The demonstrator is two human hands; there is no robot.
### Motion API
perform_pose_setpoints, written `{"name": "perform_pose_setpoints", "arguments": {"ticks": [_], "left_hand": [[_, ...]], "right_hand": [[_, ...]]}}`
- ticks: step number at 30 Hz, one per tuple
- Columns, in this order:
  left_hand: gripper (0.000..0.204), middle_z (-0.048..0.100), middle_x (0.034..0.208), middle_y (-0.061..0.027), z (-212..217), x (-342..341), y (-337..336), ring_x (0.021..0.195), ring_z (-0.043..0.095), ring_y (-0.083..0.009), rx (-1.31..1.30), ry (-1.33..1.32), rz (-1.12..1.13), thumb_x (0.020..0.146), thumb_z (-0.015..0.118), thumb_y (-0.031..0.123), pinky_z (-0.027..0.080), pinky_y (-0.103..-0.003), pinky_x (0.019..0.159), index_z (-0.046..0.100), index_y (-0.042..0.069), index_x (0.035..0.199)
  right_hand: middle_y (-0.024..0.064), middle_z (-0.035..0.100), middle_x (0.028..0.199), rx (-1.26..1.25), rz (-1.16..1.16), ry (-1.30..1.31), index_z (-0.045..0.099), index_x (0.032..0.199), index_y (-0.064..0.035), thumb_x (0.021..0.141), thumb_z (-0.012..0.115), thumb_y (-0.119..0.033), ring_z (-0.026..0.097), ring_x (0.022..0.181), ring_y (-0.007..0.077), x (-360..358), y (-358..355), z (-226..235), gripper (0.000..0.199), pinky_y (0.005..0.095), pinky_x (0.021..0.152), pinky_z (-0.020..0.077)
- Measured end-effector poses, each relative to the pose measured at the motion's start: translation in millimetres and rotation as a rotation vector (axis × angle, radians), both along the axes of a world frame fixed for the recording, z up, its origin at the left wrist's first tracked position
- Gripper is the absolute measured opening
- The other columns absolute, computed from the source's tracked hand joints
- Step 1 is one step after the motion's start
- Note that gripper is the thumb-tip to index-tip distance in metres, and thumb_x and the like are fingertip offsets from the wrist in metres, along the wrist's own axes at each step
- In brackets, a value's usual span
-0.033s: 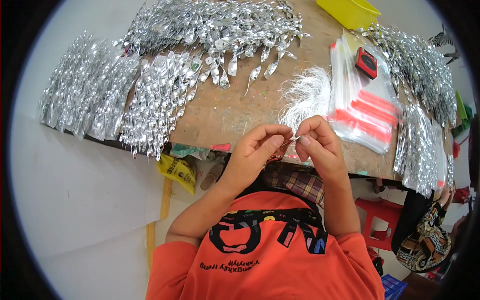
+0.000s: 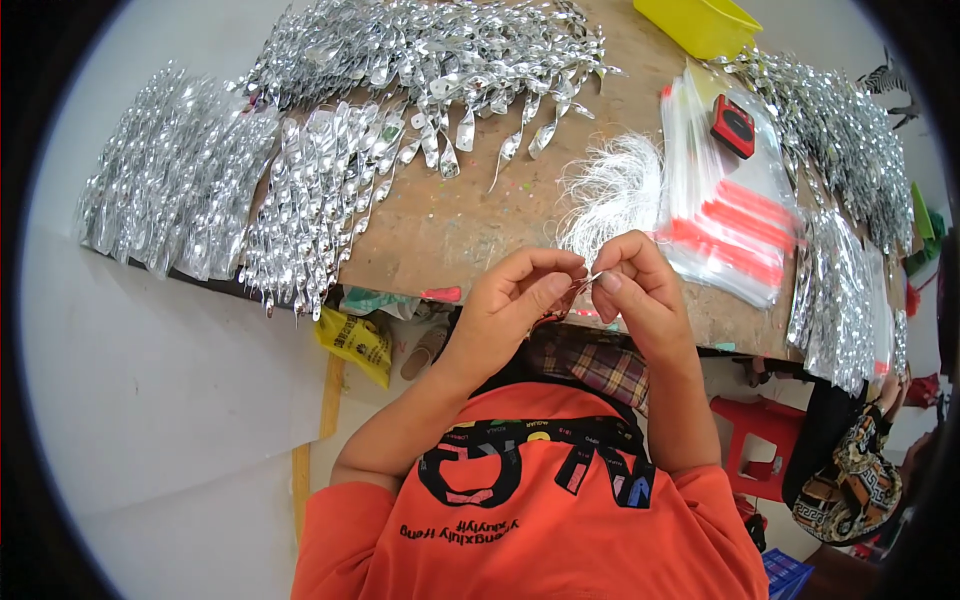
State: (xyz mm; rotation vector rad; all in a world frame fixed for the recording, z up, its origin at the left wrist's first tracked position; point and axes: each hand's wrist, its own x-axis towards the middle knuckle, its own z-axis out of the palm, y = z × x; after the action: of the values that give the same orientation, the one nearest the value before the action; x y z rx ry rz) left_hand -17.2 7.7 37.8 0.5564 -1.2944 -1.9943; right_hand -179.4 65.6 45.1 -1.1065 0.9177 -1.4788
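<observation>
My left hand (image 2: 512,310) and my right hand (image 2: 645,298) meet at the table's near edge, thumbs and forefingers pinched. Between the fingertips runs a thin white string (image 2: 588,281), gripped from both sides; its finer details are too small to make out. Just beyond the fingers lies a loose bundle of white strings (image 2: 612,190). To the right of that bundle are clear plastic bags (image 2: 690,190) with red strips, stacked in a pile. A small red and black device (image 2: 733,126) rests on the pile.
Silver twisted spiral strips (image 2: 430,55) cover the table's far left, with more strips (image 2: 320,200) hanging over its near left edge. Others (image 2: 830,140) lie at right. A yellow basin (image 2: 700,25) stands at the back. A red stool (image 2: 760,440) and another person's patterned sleeve (image 2: 855,480) are at lower right.
</observation>
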Motion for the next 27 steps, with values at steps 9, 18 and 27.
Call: {"name": "perform_pose_setpoints", "arguments": {"ticks": [9,18,27], "left_hand": [[0.009,0.055,0.096,-0.0047,-5.8,-4.8,-1.9,0.077,0.052,-0.0064,-0.222,-0.005,0.078,0.088,0.054,0.006,0.043,-0.020,0.066,0.056,0.000,0.095],[0.010,0.050,0.111,-0.0093,9.1,-12.3,-12.2,0.097,0.050,-0.0126,-0.501,-0.021,0.144,0.087,0.053,0.006,0.040,-0.029,0.087,0.055,0.002,0.097],[0.031,0.054,0.096,-0.0090,-8.1,-23.4,6.2,0.078,0.056,-0.0128,-0.400,-0.065,0.107,0.081,0.058,0.000,0.047,-0.025,0.067,0.050,0.002,0.111]], "right_hand": [[-0.0001,0.046,0.065,-0.017,0.029,0.008,0.048,0.097,-0.0009,0.089,0.051,-0.010,0.043,0.054,0.0065,-0.3,-2.2,-2.9,0.013,0.0192,0.050,0.0351],[-0.0039,0.047,0.061,0.128,0.002,0.109,0.055,0.095,-0.0014,0.089,0.055,-0.013,0.036,0.044,0.0023,-3.6,-0.8,13.7,0.014,0.0169,0.041,0.0273],[-0.0024,0.048,0.060,0.058,-0.157,-0.143,0.053,0.092,-0.0047,0.088,0.055,-0.013,0.039,0.047,0.0029,-7.4,-3.5,8.9,0.010,0.0166,0.040,0.0264]]}}
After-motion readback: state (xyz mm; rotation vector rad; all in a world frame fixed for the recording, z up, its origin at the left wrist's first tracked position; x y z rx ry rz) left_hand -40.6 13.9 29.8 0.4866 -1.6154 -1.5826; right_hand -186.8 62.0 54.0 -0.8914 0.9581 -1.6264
